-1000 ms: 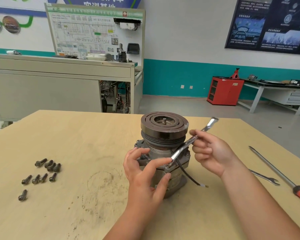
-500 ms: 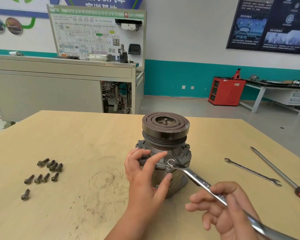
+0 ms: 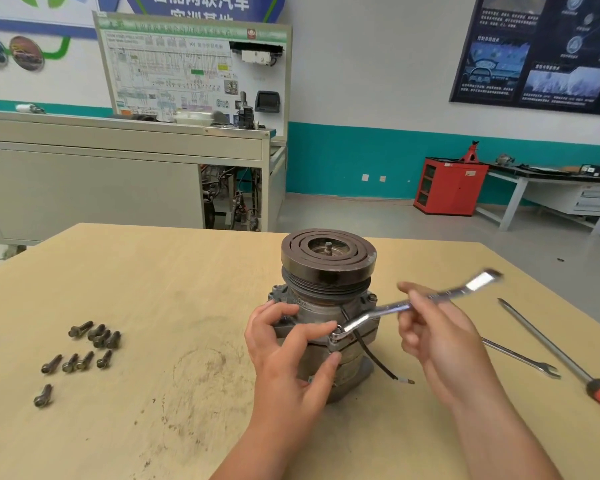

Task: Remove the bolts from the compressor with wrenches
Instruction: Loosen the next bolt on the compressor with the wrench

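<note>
The compressor (image 3: 326,292) stands upright on the wooden table (image 3: 153,289), its grooved pulley on top. My left hand (image 3: 288,355) grips its front body, the forefinger reaching to the ring end of a silver wrench (image 3: 388,311). That ring end sits on a bolt (image 3: 337,332) at the compressor's front flange. My right hand (image 3: 433,337) holds the wrench shaft, and the handle points up and to the right, blurred. Several removed bolts (image 3: 84,351) lie loose on the table to the left.
A second wrench (image 3: 523,360) and a long screwdriver with an orange handle (image 3: 565,362) lie on the table at the right. A black wire (image 3: 378,362) hangs from the compressor. Benches and a red cabinet stand beyond the table.
My right hand swung the wrench handle from the near right, low over the table, back up to the far right. The ring end stayed on the bolt and my left hand kept its grip.
</note>
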`<state>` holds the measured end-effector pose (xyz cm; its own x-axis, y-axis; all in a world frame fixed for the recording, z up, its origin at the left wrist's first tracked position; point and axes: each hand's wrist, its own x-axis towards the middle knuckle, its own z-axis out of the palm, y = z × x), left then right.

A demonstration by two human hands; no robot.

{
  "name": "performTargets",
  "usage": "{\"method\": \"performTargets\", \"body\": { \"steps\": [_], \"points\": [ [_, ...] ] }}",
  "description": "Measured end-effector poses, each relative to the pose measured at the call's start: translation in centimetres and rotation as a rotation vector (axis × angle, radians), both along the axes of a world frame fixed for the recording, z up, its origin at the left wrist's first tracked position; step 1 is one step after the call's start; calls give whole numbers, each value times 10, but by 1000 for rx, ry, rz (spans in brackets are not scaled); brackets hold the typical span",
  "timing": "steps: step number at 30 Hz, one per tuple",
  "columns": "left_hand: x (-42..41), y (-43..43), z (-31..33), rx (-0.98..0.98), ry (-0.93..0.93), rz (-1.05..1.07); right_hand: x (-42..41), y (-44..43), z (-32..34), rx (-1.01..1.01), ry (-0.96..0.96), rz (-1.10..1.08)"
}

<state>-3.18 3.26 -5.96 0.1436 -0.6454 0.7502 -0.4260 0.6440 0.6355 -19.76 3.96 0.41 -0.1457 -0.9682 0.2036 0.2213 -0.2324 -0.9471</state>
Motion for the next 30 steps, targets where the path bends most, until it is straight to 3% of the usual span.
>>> {"method": "performTargets", "body": {
  "steps": [4,8,10,21,30],
  "points": [
    [-1,0,0,-38,-18,17,-6,-36,6,47,46,97],
    [0,0,0,-25,-21,20,0,-26,9,87,-432,57],
    [0,1,2,-19,-9,15,-2,-5,1,29,-536,4],
    [1,2,2,-2,-20,38,52,65,-27,-376,-108,-333],
    [1,1,3,-9,-56,66,52,67,-29,-343,29,-298]
  ]
}}
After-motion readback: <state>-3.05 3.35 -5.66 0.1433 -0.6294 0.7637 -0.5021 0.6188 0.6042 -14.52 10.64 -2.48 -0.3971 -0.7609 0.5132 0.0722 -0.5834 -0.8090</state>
